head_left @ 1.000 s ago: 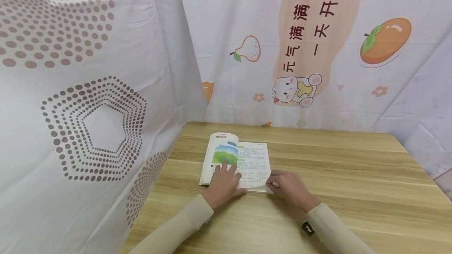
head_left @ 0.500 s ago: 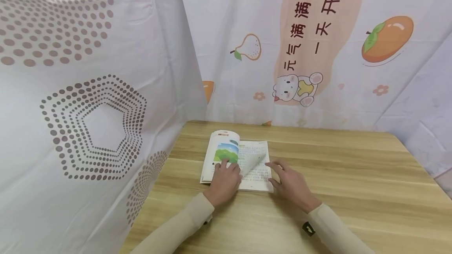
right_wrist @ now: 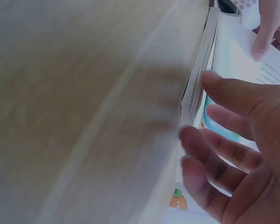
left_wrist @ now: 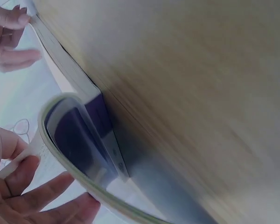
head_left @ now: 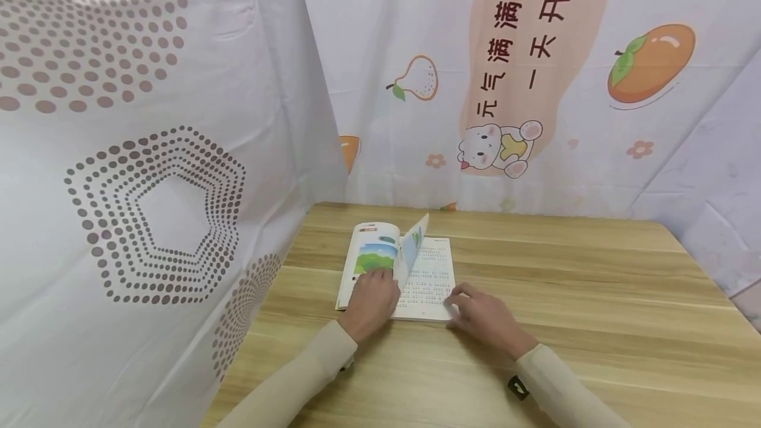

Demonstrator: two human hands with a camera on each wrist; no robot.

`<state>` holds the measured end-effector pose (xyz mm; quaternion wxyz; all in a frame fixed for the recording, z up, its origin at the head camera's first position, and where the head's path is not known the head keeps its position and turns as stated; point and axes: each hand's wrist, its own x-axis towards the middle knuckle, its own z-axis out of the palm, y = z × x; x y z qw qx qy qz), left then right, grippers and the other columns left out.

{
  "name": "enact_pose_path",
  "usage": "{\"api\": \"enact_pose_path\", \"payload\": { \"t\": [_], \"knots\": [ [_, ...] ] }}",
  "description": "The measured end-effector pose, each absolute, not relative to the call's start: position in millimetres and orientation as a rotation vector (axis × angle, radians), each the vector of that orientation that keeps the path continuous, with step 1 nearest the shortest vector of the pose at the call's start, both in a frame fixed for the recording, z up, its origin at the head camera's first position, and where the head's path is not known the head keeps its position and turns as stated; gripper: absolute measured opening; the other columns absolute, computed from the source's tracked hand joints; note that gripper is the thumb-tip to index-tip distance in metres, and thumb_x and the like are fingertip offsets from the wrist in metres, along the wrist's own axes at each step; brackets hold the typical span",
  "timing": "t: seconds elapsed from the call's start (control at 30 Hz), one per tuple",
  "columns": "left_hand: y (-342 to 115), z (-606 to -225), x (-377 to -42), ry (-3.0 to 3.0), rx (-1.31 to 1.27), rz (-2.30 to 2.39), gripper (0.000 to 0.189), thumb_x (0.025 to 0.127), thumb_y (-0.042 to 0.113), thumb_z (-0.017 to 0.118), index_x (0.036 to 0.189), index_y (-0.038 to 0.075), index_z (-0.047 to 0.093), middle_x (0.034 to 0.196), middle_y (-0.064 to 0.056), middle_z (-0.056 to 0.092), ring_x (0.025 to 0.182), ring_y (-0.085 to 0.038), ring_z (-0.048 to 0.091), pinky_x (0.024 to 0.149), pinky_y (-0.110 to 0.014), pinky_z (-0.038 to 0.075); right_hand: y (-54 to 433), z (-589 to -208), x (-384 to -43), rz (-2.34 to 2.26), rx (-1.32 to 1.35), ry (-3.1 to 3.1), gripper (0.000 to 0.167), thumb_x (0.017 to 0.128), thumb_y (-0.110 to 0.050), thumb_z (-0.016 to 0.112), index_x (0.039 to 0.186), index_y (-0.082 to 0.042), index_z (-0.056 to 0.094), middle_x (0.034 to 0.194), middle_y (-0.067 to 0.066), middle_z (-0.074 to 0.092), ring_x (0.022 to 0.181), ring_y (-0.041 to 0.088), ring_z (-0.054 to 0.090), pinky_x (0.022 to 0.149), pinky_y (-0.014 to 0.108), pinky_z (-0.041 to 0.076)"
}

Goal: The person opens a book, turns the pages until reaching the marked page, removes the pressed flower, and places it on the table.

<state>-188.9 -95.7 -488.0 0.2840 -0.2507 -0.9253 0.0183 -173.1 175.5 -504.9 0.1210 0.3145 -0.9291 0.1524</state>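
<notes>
An open book (head_left: 357, 243) lies on the wooden table, its left page printed with a green landscape and its right page with rows of text. My left hand (head_left: 370, 302) rests at its lower middle. In the left wrist view, the thumb and forefinger of that left hand (left_wrist: 30, 193) pinch a page, the other fingertips against the curved left leaves. This lifted page (head_left: 414, 246) stands up at a slant near the spine. My right hand (head_left: 487, 319) is at the book's lower right corner; in the right wrist view its loosely bent fingers (right_wrist: 214, 168) hold nothing beside the page edges.
The wooden table (head_left: 571, 269) reaches well to the right of the book. A dotted white curtain (head_left: 178, 216) hangs along the left side, and a fruit-patterned curtain (head_left: 368, 38) hangs behind the table. A small black item (head_left: 518, 387) sits by the right sleeve.
A page has left the right hand at the lower right corner and swung up and left towards the spine. The left hand has drawn its fingers in; the right hand stays by the right edge.
</notes>
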Motion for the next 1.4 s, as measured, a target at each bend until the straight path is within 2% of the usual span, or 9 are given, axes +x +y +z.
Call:
{"api": "enact_pose_path", "payload": {
  "t": [0.13,0.3,0.4,0.47,0.57,0.67,0.93,1.17,1.4],
  "knots": [
    [-102.1,-486.8,-189.5,-2.471,-0.658,-0.031,0.013,0.092,0.006,0.062,0.101,-0.004,0.062,0.064,-0.002,0.052,0.052,-0.012,0.051,0.044,-0.027,0.045,174.2,-505.9,-172.4,0.442,0.943,-2.737,0.035,0.081,-0.032,0.088,0.108,-0.013,0.077,0.119,0.005,0.066,0.069,0.003,0.054,0.058,0.027,0.049],
    [-109.1,-485.5,-190.7,-2.455,-0.634,-0.116,0.045,0.094,-0.002,0.061,0.137,-0.008,0.047,0.069,-0.005,0.056,0.055,-0.015,0.051,0.045,-0.028,0.04,172.1,-504.9,-173.2,0.434,0.94,-2.756,0.033,0.083,-0.031,0.087,0.108,-0.013,0.077,0.121,0.005,0.066,0.07,0.005,0.057,0.058,0.027,0.049],
    [-110.5,-486.4,-189.6,-2.49,-0.614,-0.049,0.045,0.1,0.003,0.06,0.142,-0.004,0.047,0.1,-0.019,0.065,0.078,-0.027,0.062,0.058,-0.036,0.049,171.6,-503.1,-173.4,0.423,0.932,-2.764,0.031,0.083,-0.032,0.087,0.107,-0.014,0.078,0.12,0.004,0.066,0.072,0.007,0.06,0.058,0.028,0.05],
    [-110.4,-486.2,-188.4,-2.528,-0.597,0.009,0.042,0.1,0.005,0.061,0.141,0.001,0.053,0.125,-0.028,0.059,0.101,-0.037,0.062,0.073,-0.045,0.054,171.6,-502.7,-173.8,0.418,0.926,-2.773,0.031,0.083,-0.032,0.087,0.107,-0.015,0.078,0.119,0.004,0.067,0.074,0.008,0.062,0.059,0.028,0.051],
    [-110.1,-486.9,-187.8,-2.574,-0.588,0.069,0.036,0.1,0.006,0.06,0.136,0.009,0.062,0.145,-0.032,0.045,0.125,-0.046,0.049,0.094,-0.057,0.047,171.7,-503.3,-175.2,0.41,0.923,-2.783,0.03,0.083,-0.033,0.087,0.107,-0.016,0.079,0.119,0.002,0.067,0.075,0.008,0.062,0.06,0.028,0.051],
    [-109.5,-487.6,-187.6,-2.611,-0.605,0.08,0.038,0.1,0.006,0.059,0.136,0.014,0.064,0.152,-0.028,0.041,0.139,-0.048,0.037,0.104,-0.062,0.038,171.4,-503.0,-176.2,0.418,0.925,-2.789,0.03,0.082,-0.033,0.087,0.106,-0.016,0.079,0.118,0.001,0.067,0.078,0.009,0.063,0.063,0.029,0.053],
    [-107.7,-488.5,-183.2,-2.631,-0.733,0.16,0.034,0.095,0.01,0.066,0.128,0.017,0.071,0.146,-0.018,0.054,0.141,-0.043,0.039,0.108,-0.059,0.037,170.8,-497.0,-177.2,0.42,0.934,-2.797,0.03,0.078,-0.032,0.089,0.103,-0.017,0.081,0.111,-0.001,0.069,0.08,0.009,0.064,0.066,0.029,0.055],
    [-103.5,-489.7,-181.8,-2.628,-0.714,0.188,0.033,0.1,0.037,0.062,0.122,0.014,0.069,0.139,-0.015,0.058,0.134,-0.039,0.046,0.107,-0.055,0.038,172.4,-495.5,-177.9,0.441,0.959,-2.784,0.028,0.079,-0.03,0.089,0.102,-0.016,0.081,0.109,0.0,0.069,0.083,0.012,0.067,0.068,0.031,0.056],
    [-103.0,-490.5,-181.3,-2.628,-0.706,0.189,0.032,0.098,0.026,0.061,0.127,0.015,0.068,0.131,-0.019,0.059,0.124,-0.037,0.049,0.1,-0.05,0.045,172.7,-497.2,-177.7,0.414,0.955,-2.766,0.033,0.075,-0.034,0.09,0.102,-0.017,0.081,0.11,-0.001,0.068,0.079,0.012,0.067,0.063,0.029,0.055]
  ]
}}
